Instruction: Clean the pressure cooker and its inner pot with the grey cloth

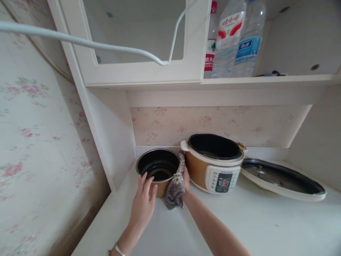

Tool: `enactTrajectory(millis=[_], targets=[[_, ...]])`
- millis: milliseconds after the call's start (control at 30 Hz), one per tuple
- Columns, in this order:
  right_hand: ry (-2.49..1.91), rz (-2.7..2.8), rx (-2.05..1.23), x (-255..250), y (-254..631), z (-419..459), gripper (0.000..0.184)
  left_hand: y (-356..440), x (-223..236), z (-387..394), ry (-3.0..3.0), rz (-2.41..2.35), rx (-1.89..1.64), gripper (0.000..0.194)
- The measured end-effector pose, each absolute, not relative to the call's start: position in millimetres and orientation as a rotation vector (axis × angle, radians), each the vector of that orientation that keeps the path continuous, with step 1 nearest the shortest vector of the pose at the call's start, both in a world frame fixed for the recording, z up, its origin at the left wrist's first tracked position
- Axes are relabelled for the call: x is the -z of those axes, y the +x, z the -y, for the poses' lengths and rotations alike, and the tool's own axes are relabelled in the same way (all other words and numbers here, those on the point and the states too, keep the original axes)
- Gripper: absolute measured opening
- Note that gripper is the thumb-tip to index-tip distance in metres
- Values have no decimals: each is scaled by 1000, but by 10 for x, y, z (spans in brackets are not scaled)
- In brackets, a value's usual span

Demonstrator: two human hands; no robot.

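Observation:
A round pot with a black inside and a gold-brown outside stands on the white counter. At its near rim is my left hand, its spread fingertips resting on the edge. My right hand is closed on a grey patterned cloth, which presses against the pot's right outer side. Part of the right hand is hidden behind the cloth. Just right of it stands a gold and white electric cooker, open at the top, its inside black and its control panel facing me.
The cooker's detached lid lies upside down at the right on the counter. Overhead, a cupboard shelf holds several plastic bottles. A white cable hangs across the cupboard door. Flowered wall at left.

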State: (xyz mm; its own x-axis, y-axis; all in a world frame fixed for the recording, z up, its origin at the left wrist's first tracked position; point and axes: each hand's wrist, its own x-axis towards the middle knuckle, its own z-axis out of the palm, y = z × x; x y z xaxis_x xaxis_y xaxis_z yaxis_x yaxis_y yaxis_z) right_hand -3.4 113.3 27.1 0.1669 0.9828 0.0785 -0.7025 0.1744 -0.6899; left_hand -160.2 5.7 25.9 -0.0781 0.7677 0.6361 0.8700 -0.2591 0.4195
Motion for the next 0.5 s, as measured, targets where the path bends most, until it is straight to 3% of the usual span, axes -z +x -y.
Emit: enactTrajectory(millis=[167,333,500], targets=[[-574,630,-1315,-341,186,-1286,37,-1980,-398,-126,-2209,1679,1081,45],[-564,729,-1348,-346,86,-1222,42,-2437,-668,-517,-2420,1523,796,33],[-661,768,-1184,-153,-92,-1183,45,-2020,-609,-407,-2270,1530,949,26]])
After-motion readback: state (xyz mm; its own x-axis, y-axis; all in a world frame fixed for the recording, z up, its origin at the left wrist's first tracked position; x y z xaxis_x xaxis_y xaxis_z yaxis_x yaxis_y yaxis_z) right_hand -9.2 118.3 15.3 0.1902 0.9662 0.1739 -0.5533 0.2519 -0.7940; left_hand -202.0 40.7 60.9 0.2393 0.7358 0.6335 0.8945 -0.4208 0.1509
